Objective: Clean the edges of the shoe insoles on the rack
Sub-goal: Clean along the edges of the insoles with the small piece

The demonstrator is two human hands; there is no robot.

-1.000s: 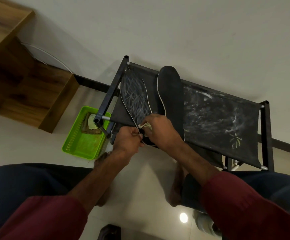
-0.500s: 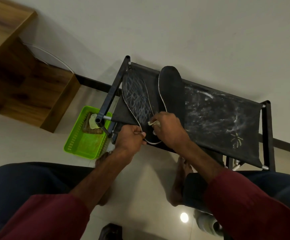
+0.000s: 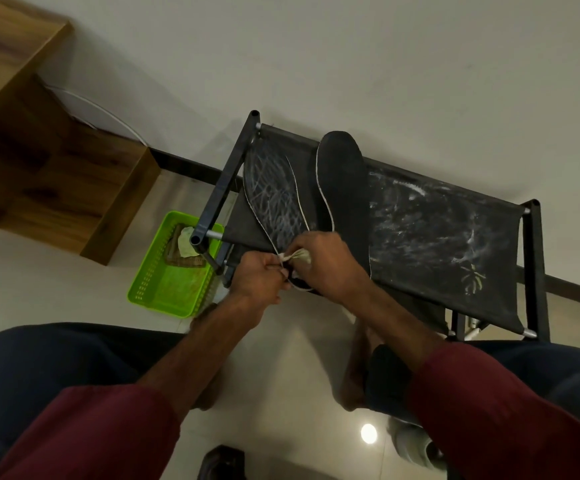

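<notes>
Two black insoles with pale edges lie side by side on the black fabric rack (image 3: 430, 233). The left insole (image 3: 274, 199) is streaked with white marks; the right insole (image 3: 345, 188) is plain black. My right hand (image 3: 326, 265) pinches a small pale cloth (image 3: 299, 256) against the near left edge of the left insole. My left hand (image 3: 259, 278) grips that insole's heel end, fingers curled at its rim. The heel itself is hidden under both hands.
A green plastic basket (image 3: 150, 289) holding a rag and a brush sits on the tiled floor left of the rack. A wooden shelf unit (image 3: 56, 174) stands at the far left. The rack's fabric is smeared with white dust. My bare feet are below the rack.
My right hand has slid the cloth left along the heel rim, back toward my left hand. The left hand has stayed at the heel.
</notes>
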